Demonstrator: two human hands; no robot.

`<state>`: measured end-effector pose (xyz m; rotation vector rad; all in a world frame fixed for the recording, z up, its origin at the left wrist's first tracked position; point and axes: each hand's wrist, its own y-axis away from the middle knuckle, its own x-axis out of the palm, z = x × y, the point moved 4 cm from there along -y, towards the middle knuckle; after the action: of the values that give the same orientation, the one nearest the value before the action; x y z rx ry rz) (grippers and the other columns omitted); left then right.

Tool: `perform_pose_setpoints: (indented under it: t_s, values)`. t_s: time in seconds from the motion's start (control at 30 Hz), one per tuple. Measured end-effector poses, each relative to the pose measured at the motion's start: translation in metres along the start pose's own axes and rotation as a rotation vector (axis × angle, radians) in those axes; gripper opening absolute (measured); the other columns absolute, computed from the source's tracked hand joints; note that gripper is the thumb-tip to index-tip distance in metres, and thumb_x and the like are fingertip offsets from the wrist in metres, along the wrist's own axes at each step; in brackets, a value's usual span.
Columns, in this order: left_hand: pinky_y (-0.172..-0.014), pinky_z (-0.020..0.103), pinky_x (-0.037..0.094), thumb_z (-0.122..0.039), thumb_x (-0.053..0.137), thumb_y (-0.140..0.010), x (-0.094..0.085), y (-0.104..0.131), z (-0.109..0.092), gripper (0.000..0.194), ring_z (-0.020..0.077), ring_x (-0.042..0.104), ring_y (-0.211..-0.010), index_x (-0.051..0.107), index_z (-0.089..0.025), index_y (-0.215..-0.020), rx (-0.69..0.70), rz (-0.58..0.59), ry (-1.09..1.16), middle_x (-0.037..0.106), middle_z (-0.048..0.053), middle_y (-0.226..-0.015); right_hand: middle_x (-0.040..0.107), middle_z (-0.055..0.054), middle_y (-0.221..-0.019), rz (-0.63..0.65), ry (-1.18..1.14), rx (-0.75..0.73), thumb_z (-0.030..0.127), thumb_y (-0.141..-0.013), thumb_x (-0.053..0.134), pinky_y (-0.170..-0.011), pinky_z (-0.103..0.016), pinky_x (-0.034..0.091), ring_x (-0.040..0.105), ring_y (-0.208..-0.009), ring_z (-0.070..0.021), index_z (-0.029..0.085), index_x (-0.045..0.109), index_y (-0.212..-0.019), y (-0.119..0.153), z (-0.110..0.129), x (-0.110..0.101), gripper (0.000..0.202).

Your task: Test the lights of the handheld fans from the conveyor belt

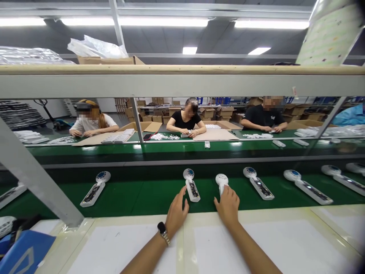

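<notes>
On the green belt (122, 194), a white device (193, 190) with a round head and an uncovered inside lies beside my left hand (177, 209). That hand has its thumb and fingers apart, its fingertips at the device's left edge. My right hand (228, 203) is over the handle of another white device (221, 179), whose round dotted head points away from me. Its fingers are curled on the handle, which is mostly hidden under them.
More open devices lie along the belt, one at the left (92, 194) and several at the right (259, 187). A slanted metal post (42, 171) and a blue box (25, 251) stand at left. Three people sit across the line behind a crossbar (182, 85).
</notes>
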<state>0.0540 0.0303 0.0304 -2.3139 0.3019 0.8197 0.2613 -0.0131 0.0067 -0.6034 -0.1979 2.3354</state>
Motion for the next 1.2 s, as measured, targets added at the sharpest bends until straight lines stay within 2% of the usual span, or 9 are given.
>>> perform_pose_setpoints:
  t_s: [0.1, 0.17, 0.23, 0.33, 0.43, 0.6, 0.7, 0.87, 1.2]
  values:
    - [-0.087, 0.037, 0.048, -0.018, 0.036, -0.086, 0.0, 0.001, -0.001, 0.05, 0.0193, 0.054, -0.105, 0.025, -0.024, -0.134, -0.011, 0.013, -0.003, 0.056, 0.008, -0.112, 0.027, -0.022, -0.134, -0.058, 0.027, 0.108, 0.02, -0.066, 0.053, -0.096, -0.061, 0.013, 0.022, -0.121, -0.0467, 0.01, 0.04, -0.12, -0.012, -0.012, -0.011, 0.057]
    - [-0.089, 0.038, 0.047, -0.017, 0.036, -0.086, 0.001, 0.001, -0.001, 0.051, 0.02, 0.053, -0.107, 0.023, -0.023, -0.135, 0.018, 0.012, -0.005, 0.053, 0.01, -0.118, 0.025, -0.024, -0.134, -0.073, -0.029, 0.184, 0.023, -0.064, 0.055, -0.094, -0.059, 0.022, 0.03, -0.118, -0.0461, 0.009, 0.038, -0.121, -0.018, -0.019, -0.018, 0.062]
    - [-0.093, 0.039, 0.044, -0.015, 0.036, -0.086, 0.001, 0.001, -0.002, 0.053, 0.0207, 0.048, -0.114, 0.02, -0.021, -0.136, 0.067, -0.003, -0.011, 0.044, 0.012, -0.129, 0.033, -0.025, -0.13, -0.061, -0.126, 0.259, 0.029, -0.063, 0.057, -0.092, -0.057, 0.029, 0.035, -0.117, -0.044, 0.008, 0.039, -0.119, -0.021, -0.023, -0.023, 0.062]
    - [-0.098, 0.039, 0.04, -0.013, 0.036, -0.085, 0.001, 0.001, -0.004, 0.055, 0.0219, 0.039, -0.123, 0.018, -0.021, -0.136, 0.117, -0.031, -0.031, 0.032, 0.012, -0.138, 0.057, -0.019, -0.11, 0.087, -0.361, 0.311, 0.042, -0.066, 0.055, -0.084, -0.049, 0.044, 0.052, -0.104, -0.0356, 0.011, 0.051, -0.104, -0.011, -0.019, -0.022, 0.049]
    - [-0.095, 0.039, 0.043, -0.011, 0.037, -0.084, 0.002, 0.001, -0.005, 0.055, 0.0236, 0.035, -0.126, 0.021, -0.024, -0.135, 0.132, -0.027, -0.062, 0.025, 0.011, -0.141, 0.067, -0.015, -0.096, 0.285, -0.566, 0.318, 0.045, -0.068, 0.056, -0.076, -0.043, 0.051, 0.064, -0.085, -0.0287, 0.013, 0.058, -0.094, 0.019, -0.003, -0.009, 0.041]
    - [-0.096, 0.047, 0.04, -0.007, 0.041, -0.083, 0.006, 0.001, -0.008, 0.054, 0.0269, 0.032, -0.127, 0.032, -0.03, -0.131, 0.255, 0.007, -0.117, 0.018, 0.01, -0.144, 0.07, -0.01, -0.085, 0.649, -0.801, 0.473, 0.04, -0.068, 0.066, -0.058, -0.033, 0.05, 0.066, -0.068, -0.0231, 0.016, 0.056, -0.103, 0.076, 0.023, 0.019, 0.043]
    - [-0.098, 0.044, 0.039, -0.007, 0.042, -0.083, 0.01, 0.002, -0.007, 0.051, 0.0255, 0.032, -0.126, 0.037, -0.03, -0.128, 0.289, 0.055, -0.126, 0.022, 0.008, -0.142, 0.07, -0.007, -0.075, 0.821, -0.786, 0.449, 0.038, -0.071, 0.065, -0.053, -0.029, 0.047, 0.065, -0.06, -0.0204, 0.017, 0.051, -0.109, 0.088, 0.033, 0.025, 0.046]
    - [-0.099, 0.042, 0.038, -0.007, 0.04, -0.084, 0.012, 0.002, -0.005, 0.049, 0.0249, 0.032, -0.126, 0.038, -0.029, -0.128, 0.291, 0.086, -0.136, 0.023, 0.008, -0.142, 0.07, -0.006, -0.078, 0.863, -0.818, 0.459, 0.028, -0.073, 0.058, -0.064, -0.033, 0.048, 0.065, -0.063, -0.0189, 0.017, 0.048, -0.112, 0.087, 0.031, 0.023, 0.042]
    - [-0.096, 0.042, 0.041, -0.009, 0.04, -0.085, 0.01, 0.002, -0.007, 0.048, 0.0256, 0.033, -0.125, 0.037, -0.027, -0.129, 0.324, 0.076, -0.142, 0.026, 0.009, -0.141, 0.069, -0.006, -0.073, 0.878, -0.843, 0.436, 0.032, -0.074, 0.056, -0.06, -0.031, 0.046, 0.061, -0.058, -0.017, 0.016, 0.05, -0.105, 0.089, 0.031, 0.022, 0.035]
